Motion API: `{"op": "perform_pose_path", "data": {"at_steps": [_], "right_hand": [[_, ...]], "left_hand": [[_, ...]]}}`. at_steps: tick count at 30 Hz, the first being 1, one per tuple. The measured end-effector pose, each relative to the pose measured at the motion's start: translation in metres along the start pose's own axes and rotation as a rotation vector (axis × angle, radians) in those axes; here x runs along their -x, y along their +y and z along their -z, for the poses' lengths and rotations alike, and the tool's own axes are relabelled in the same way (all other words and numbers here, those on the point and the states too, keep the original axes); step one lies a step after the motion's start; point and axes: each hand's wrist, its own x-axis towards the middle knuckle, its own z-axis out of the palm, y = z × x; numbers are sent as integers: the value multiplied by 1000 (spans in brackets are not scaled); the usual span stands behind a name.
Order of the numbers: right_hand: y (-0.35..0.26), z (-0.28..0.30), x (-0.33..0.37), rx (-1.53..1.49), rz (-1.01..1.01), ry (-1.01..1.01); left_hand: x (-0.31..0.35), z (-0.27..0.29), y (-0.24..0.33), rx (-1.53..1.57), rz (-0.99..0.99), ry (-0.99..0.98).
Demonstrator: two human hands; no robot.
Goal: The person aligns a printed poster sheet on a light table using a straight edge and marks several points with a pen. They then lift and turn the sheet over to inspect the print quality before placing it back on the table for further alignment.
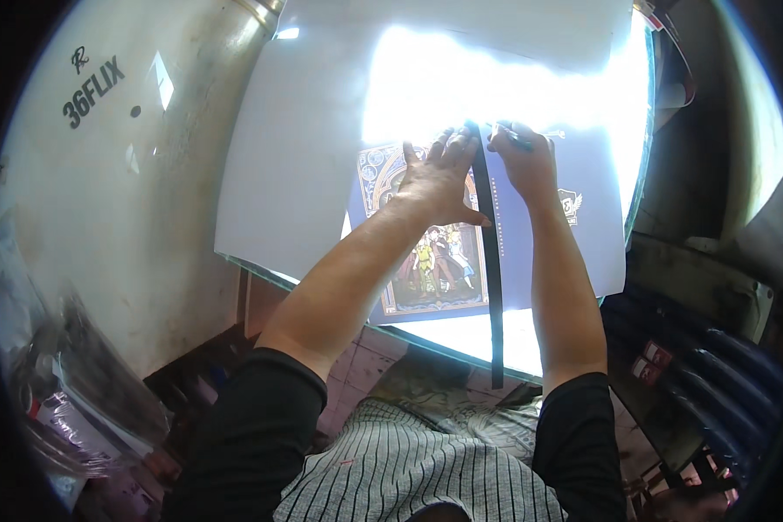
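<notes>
My left hand (439, 184) lies flat with fingers spread on a dark blue printed sheet (515, 261), which has an illustrated panel of figures in an ornate frame. Its thumb and fingertips press against a long black straight strip (496, 304), like a ruler, which runs from far to near and juts past the table's front edge. Just right of the strip's far end, my right hand (528, 161) is closed around a thin dark pen-like tool (515, 136). Glare and the fingers hide the tool's tip, so its exact kind is unclear.
The sheet lies on a brightly lit glass-topped table (461, 335), with large pale sheets (296, 157) to the left and behind. A big cream metal cabinet (183, 165) stands at left, with clear plastic-wrapped material (87, 383) below it. Dark blue plastic-wrapped rolls (713, 348) lie at right.
</notes>
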Motion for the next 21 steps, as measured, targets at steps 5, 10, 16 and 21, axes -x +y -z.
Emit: {"op": "perform_pose_path", "data": {"at_steps": [5, 10, 16, 21], "right_hand": [[4, -9, 37, 187, 220, 159], [13, 13, 134, 367, 334, 187], [6, 31, 294, 455, -106, 219], [28, 25, 351, 627, -87, 133]], "left_hand": [[0, -15, -13, -15, -33, 40], [-12, -35, -11, -75, -73, 95], [-12, -42, -23, -61, -100, 231], [-17, -45, -10, -91, -93, 141]]}}
